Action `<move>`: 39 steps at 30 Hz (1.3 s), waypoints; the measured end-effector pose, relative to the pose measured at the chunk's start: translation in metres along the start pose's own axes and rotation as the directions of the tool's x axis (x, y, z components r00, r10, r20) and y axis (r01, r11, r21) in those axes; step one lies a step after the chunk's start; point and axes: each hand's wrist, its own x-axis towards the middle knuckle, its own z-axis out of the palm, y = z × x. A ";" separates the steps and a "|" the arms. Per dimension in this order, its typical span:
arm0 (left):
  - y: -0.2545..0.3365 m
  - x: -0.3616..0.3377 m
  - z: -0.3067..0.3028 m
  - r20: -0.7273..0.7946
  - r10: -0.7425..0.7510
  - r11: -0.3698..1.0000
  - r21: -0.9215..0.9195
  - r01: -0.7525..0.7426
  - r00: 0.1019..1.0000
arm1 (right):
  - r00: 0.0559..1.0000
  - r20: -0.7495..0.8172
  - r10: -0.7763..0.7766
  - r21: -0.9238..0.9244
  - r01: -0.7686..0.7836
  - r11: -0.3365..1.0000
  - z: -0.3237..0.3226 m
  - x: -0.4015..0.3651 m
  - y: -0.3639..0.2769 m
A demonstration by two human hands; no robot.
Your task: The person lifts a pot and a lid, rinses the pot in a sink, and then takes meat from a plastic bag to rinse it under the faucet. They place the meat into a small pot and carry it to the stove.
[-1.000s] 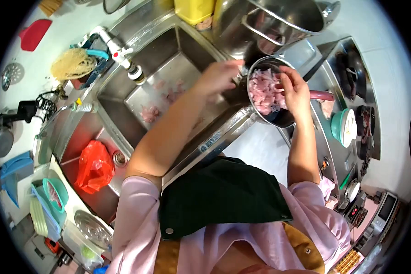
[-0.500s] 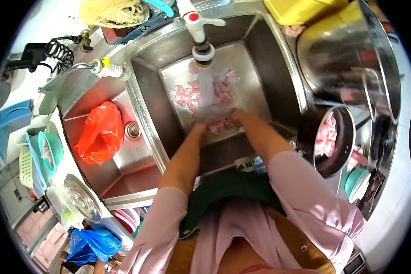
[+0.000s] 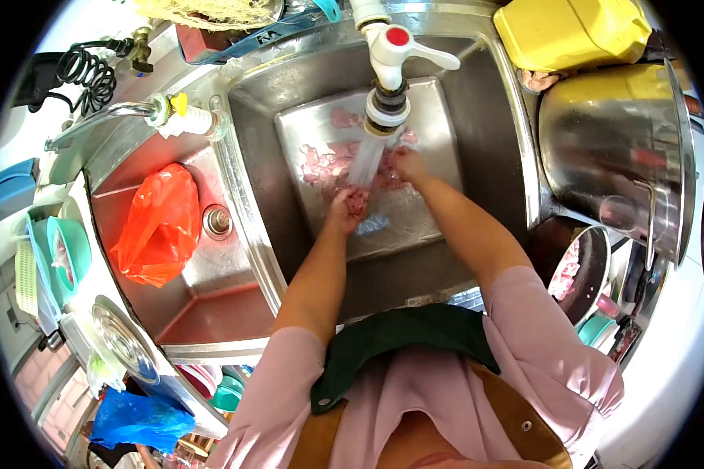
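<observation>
Both of my hands are inside the steel sink basin (image 3: pixel 414 273), under a faucet (image 3: pixel 389 102) with running water. My left hand (image 3: pixel 343 209) is wrapped round a clump of raw meat pieces (image 3: pixel 357 202), just left of the stream. My right hand (image 3: pixel 408 166) lies right of the stream, its fingers closed round meat that is partly hidden. More pink meat pieces (image 3: pixel 321 166) are scattered on the basin floor beyond my hands.
A red plastic bag (image 3: pixel 160 227) lies in the left basin. On the right are a large steel pot (image 3: pixel 610 148), a yellow container (image 3: pixel 571 33) and a pan (image 3: pixel 594 273) holding meat. A blue bag (image 3: pixel 141 420) is at the lower left.
My hands have moved away from the near part of the basin floor to either side of the stream. Meat is now gathered in my left hand. The view has shifted slightly.
</observation>
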 end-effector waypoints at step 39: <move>0.091 -0.113 0.159 0.340 0.022 0.992 0.112 -0.064 0.940 | 0.960 0.223 -0.171 0.630 -0.008 0.776 0.003 -0.103 -0.119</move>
